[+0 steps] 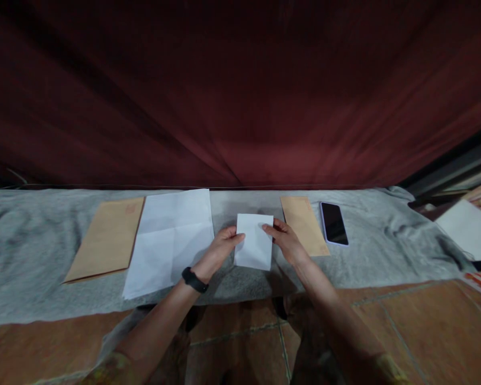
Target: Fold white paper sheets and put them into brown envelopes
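Observation:
Between my two hands I hold a folded sheet of white paper (254, 251) by its left and right edges, above the grey cloth. My left hand (224, 243), with a black band on the wrist, pinches the left edge, thumb on top. The right edge is pinched by my right hand (286, 238), its thumb lying on the paper's face. Left of my hands lie larger white sheets (188, 219) with crease lines. Just to the right of my right hand is a narrow brown envelope (307, 227).
A stack of large brown envelopes (108, 230) lies at the left on the grey cloth (388, 235). A phone (334, 223) with a pale purple case rests at the right. Behind hangs a dark red curtain (240, 107). White paper (473, 230) sits at the far right. Tiled floor (240, 347) shows below.

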Motion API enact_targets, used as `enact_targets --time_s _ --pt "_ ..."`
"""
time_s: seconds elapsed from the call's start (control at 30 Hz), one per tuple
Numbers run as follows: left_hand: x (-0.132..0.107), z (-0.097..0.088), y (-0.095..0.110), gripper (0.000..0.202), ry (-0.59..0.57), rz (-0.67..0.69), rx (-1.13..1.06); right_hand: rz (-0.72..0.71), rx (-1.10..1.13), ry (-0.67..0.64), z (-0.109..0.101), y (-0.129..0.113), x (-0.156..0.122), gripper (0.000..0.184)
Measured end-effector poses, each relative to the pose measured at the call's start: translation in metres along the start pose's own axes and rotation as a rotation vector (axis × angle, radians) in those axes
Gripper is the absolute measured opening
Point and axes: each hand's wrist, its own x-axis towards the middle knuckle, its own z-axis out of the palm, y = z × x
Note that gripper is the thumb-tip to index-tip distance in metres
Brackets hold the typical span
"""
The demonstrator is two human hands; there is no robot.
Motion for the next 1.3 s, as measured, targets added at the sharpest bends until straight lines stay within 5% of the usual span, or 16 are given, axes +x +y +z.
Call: enact_targets --time_s 0.43,0.77,1.03,1.3 --pt "-0.004 -0.004 0.006 0.039 0.049 -0.002 0.191 0.005 0.098 0.246 -0.011 0.003 0.011 0.041" --pt "0.011 -0.022 0.002 0.032 0.094 0.061 0.400 0.043 0.047 0.263 -0.023 -0.002 0.010 0.040" --pt "0.013 -0.024 0.007 0.034 0.115 0.054 0.342 0.075 -0.064 0.206 -0.031 -0.004 0.010 0.038" --pt "0.008 -0.024 0.016 0.040 0.305 0.139 0.207 0.195 -0.121 0.098 -0.034 -0.004 0.004 0.030"
